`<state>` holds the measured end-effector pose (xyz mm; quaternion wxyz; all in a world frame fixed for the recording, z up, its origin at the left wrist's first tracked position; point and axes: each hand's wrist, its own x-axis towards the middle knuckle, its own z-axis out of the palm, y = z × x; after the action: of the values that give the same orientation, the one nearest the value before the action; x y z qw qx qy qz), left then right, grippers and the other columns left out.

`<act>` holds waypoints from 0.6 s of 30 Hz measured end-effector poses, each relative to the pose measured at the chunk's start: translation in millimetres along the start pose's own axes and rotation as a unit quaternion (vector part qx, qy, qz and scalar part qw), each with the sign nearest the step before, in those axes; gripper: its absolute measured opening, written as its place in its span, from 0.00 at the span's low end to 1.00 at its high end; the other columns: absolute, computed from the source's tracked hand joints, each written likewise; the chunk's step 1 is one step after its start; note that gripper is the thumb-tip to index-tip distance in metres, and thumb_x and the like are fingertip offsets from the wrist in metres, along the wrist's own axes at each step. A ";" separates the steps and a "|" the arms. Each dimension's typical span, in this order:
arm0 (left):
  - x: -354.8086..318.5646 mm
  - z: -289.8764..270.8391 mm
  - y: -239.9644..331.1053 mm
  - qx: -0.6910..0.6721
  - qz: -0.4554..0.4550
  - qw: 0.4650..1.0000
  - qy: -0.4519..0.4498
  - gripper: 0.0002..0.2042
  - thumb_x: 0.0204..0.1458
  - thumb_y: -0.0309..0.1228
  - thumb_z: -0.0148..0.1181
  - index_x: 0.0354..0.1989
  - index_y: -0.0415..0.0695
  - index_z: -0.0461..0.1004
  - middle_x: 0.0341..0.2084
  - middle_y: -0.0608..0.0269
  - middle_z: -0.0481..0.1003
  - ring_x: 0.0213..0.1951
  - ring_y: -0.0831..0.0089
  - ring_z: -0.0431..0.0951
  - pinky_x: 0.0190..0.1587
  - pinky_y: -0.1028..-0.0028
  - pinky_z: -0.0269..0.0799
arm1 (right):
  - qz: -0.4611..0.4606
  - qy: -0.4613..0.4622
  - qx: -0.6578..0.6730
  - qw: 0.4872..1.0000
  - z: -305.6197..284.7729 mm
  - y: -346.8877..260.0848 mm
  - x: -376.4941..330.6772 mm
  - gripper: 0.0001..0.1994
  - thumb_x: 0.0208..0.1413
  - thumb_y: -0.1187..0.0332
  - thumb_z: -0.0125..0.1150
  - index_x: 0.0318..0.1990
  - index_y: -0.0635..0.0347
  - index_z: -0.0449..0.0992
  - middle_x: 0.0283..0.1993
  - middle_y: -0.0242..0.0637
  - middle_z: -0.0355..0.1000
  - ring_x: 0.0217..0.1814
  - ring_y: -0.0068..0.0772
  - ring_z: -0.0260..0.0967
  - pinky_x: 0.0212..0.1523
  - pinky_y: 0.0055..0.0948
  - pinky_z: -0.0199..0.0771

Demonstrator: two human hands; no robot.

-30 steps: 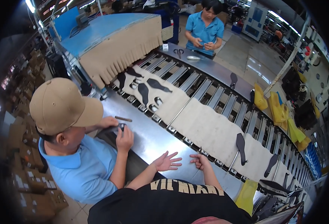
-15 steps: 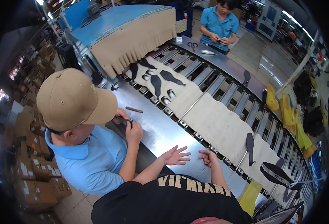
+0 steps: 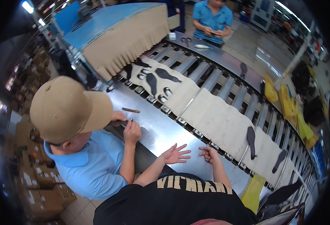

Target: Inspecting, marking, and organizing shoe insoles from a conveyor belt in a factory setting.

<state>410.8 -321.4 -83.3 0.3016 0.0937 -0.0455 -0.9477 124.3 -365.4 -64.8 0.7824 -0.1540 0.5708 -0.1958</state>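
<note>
Steel worktop point(image 3: 155, 129) directly in front of me: smooth, grey, bright patch of glare. Past it, a slatted conveyor point(image 3: 213, 80), running slantwise from upper left to lower right. Along its side nearer me, a long cream cloth point(image 3: 217, 114), slightly rippled, far edge wavy; farther slats bare. A thin metal rod point(image 3: 189, 103) crosses the cloth. To my right on the cloth: one dark sole-shaped piece point(image 3: 251, 140), flat, lengthwise toward me; a second dark piece point(image 3: 279, 162) beyond it, slanted, the two well apart. Up to my left, more dark flat pieces point(image 3: 167, 75), with small black-and-pale curved parts point(image 3: 167, 91) among them.
</note>
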 end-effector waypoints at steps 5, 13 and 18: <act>15.0 6.0 12.5 0.001 -0.017 1.000 -0.001 0.35 0.57 0.60 0.40 0.70 0.58 0.45 0.69 0.49 0.45 0.68 0.43 0.48 0.65 0.47 0.50 | -0.004 0.009 -0.009 1.000 -3.7 -6.3 5.6 0.18 0.59 0.61 0.44 0.49 0.56 0.75 0.28 0.37 0.75 0.08 0.15 0.39 0.08 0.20 0.40; 33.8 21.4 21.5 0.061 0.010 0.996 0.065 0.36 0.55 0.63 0.38 0.69 0.59 0.49 0.68 0.49 0.50 0.66 0.41 0.52 0.63 0.43 0.53 | -0.468 0.139 -0.017 0.872 -96.1 -237.6 -10.9 0.08 0.53 0.62 0.52 0.31 0.54 0.73 0.21 0.30 0.66 0.17 0.24 0.56 0.16 0.27 0.55; 26.0 4.9 8.2 0.060 -0.001 0.996 0.061 0.38 0.54 0.65 0.38 0.70 0.60 0.47 0.68 0.49 0.49 0.66 0.36 0.49 0.64 0.39 0.47 | -0.682 0.109 0.295 0.660 -88.0 -318.8 -201.0 0.07 0.62 0.69 0.52 0.46 0.57 0.70 0.21 0.25 0.59 0.18 0.18 0.56 0.18 0.18 0.55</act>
<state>393.6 -343.0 -81.3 0.2970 0.1689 -0.0841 -0.9360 -55.8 -549.3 224.2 0.3663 -0.2392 0.2990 -0.8481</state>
